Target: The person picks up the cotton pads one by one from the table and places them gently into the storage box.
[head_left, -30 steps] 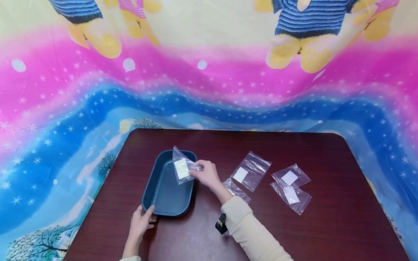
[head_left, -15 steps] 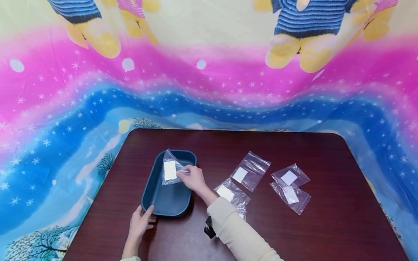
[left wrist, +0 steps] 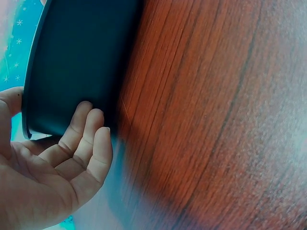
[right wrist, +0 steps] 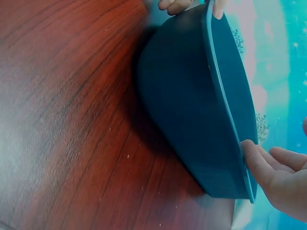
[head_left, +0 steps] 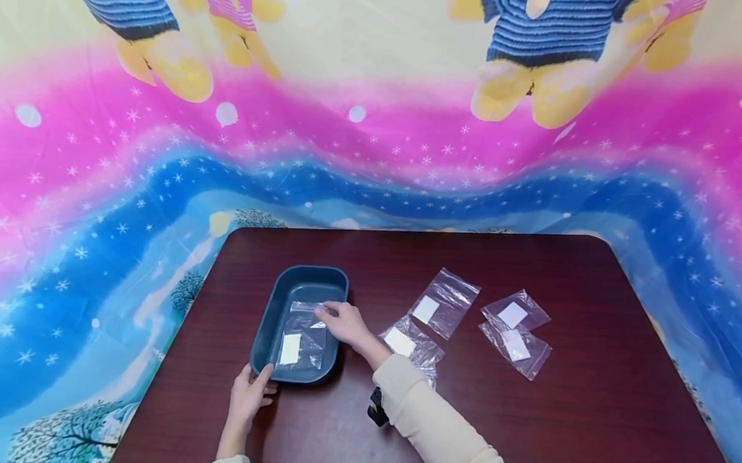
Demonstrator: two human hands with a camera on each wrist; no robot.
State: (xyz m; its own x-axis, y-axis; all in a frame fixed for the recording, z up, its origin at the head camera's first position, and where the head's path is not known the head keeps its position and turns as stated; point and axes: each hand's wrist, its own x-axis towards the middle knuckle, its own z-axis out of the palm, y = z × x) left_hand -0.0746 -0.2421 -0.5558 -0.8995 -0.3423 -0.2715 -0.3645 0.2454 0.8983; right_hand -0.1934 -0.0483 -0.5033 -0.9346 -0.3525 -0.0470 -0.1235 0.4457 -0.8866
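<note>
Right hand (head_left: 343, 323) rests relaxed over the right rim of the blue tray (head_left: 266, 331), fingertips on the clear bag (head_left: 301, 335), which lies lengthwise inside, toward the person. Left hand (head_left: 249, 397) grips the near-left corner.

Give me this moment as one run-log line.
left hand: grips near rim of blue tray | right hand: open over tray, fingers touching clear bag lying inside | four bags on table
</note>
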